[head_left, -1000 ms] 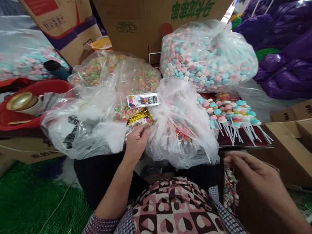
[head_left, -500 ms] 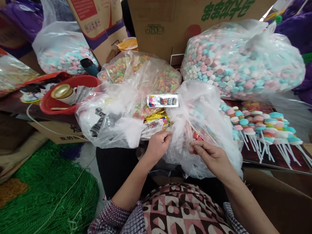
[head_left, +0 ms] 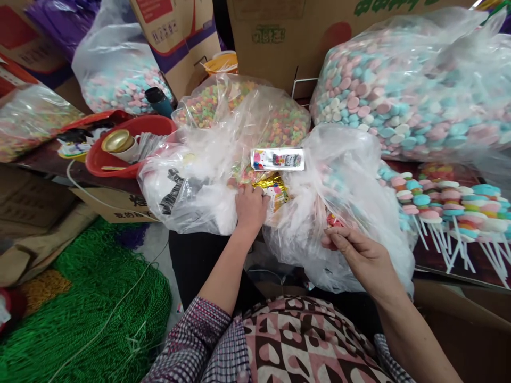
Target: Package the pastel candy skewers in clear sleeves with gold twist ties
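Between two cloudy plastic bags point(head_left: 213, 205) lay printed packets point(head_left: 277, 159) and gold ties point(head_left: 265, 182). The left hand point(head_left: 251, 205) bent over the nearer packet's edge, fingertips partly hidden, so whether they pinched anything could not be told; the right hand point(head_left: 359, 252) pressed thumb and fingers together, anything between them too small to make out. Handling such thin packets well seemed to call for light fingertips and loose plastic kept aside. Their dark print was unreadable; farther out, green characters on the back box point(head_left: 255, 61) were cut off, and black ones on the low box point(head_left: 106, 199) appeared to include 我的.
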### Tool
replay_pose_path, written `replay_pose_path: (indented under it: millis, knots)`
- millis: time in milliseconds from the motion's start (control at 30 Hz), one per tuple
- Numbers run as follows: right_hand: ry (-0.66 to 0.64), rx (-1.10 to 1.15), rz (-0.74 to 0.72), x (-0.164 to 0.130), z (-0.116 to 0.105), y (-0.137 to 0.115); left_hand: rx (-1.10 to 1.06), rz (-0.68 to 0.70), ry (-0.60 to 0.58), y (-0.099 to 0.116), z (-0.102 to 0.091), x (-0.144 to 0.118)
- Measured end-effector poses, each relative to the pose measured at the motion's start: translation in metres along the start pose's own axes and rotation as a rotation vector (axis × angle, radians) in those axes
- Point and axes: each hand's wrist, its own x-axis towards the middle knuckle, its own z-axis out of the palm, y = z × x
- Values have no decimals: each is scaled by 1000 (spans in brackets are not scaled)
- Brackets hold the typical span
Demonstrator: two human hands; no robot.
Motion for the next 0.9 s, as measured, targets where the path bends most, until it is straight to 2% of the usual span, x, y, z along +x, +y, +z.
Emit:
replay_pose_path:
  millis: [200,333,433,500,600,667,800,900]
  knots:
    - [-35,-20,21,-4,6,0,6,7,-31,-1,4,9]
    - [-97,-38,-22,-1,13,-4,-32,4,13,-4,7,11]
    - [-96,-36,-56,5,18,-15,-98,17,125,-7,6,9]
    - [-49,-27,-57,13,24,-26,-165,66,245,-7,3,3]
    - [23,6,-20,29,35,-41,-281,241,432,4,-6,-11]
    - [10,34,-1,40,43,-46,-336,372,479,17,-11,-23]
    - [-3,146,15,51,50,-40,-439,504,422,39,-19,-43]
    - [38,254,12,46,43,-35,-668,425,295,42,-29,-47]
